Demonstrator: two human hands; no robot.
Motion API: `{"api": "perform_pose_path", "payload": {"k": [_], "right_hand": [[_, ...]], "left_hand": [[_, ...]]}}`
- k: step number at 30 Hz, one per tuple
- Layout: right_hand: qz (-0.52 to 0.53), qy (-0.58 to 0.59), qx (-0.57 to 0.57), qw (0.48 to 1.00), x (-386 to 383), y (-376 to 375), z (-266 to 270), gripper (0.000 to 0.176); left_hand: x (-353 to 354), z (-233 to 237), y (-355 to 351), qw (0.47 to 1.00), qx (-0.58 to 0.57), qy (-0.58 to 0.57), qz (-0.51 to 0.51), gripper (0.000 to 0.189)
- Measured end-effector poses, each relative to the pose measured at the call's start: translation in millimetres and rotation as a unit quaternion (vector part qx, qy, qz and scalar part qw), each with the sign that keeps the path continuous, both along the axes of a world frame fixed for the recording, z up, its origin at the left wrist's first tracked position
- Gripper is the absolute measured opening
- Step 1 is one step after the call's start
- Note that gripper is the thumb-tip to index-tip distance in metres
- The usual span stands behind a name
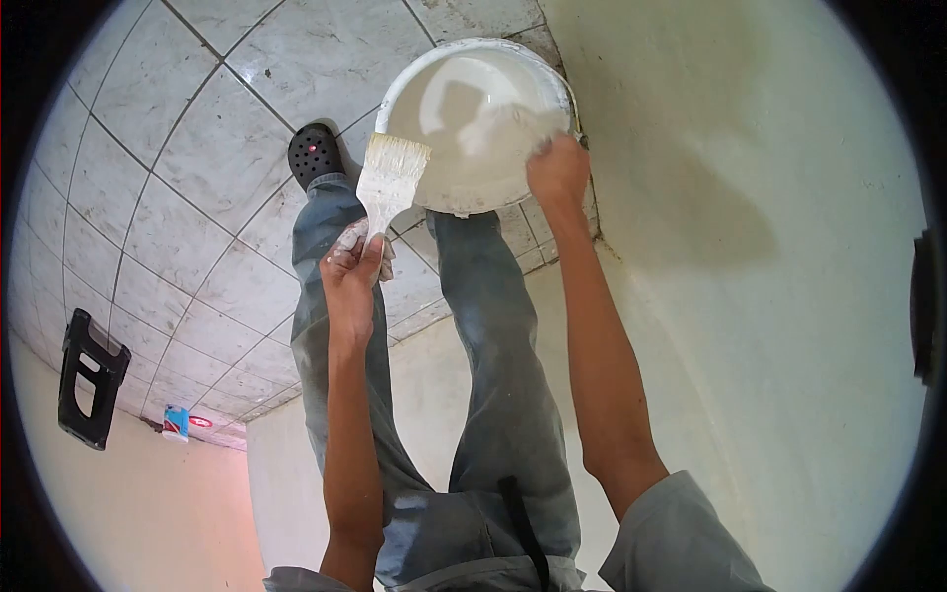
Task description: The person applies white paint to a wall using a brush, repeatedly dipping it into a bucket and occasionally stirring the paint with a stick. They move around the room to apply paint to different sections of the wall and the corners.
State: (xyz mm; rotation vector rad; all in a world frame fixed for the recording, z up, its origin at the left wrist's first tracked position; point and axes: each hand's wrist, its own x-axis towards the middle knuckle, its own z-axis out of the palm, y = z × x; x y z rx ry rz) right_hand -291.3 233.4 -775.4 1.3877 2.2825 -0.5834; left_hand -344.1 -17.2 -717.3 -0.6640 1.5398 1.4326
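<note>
My left hand (351, 261), its fingers smeared with white, grips the handle of a wide paintbrush (391, 187). The brush points up, with cream-coloured bristles along its top end, and it is beside the bucket's left rim. A large round white bucket (395, 99) stands on the floor and holds a pale creamy liquid (454, 163). Over the bucket's right side, my right hand (558, 170) is closed in a fist. A pale, motion-blurred shape extends from it over the liquid; what the hand holds is not clear.
Tiled floor (187, 128) with smudges lies to the left. A pale wall (710, 326) rises close on the right. My foot in a black clog (316, 153) stands left of the bucket. A small blue and white container (176, 422) lies near the lower left wall.
</note>
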Motion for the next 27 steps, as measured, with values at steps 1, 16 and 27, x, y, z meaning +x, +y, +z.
{"api": "perform_pose_path", "payload": {"k": [1,16,27], "right_hand": [[-0.001,0.043,-0.009,0.999,-15.4,-4.0,-4.7,0.020],[-0.020,-0.089,-0.013,0.996,3.0,-3.4,12.3,0.018],[0.035,-0.127,-0.170,0.976,8.4,-82.4,22.8,0.021]], "left_hand": [[-0.2,-0.2,0.4,1.000,-0.002,-0.002,-0.001,0.021],[1.0,-1.7,-1.5,1.000,-0.007,-0.012,-0.008,0.021],[2.9,-5.4,-1.2,1.000,-0.014,0.007,-0.024,0.020]]}}
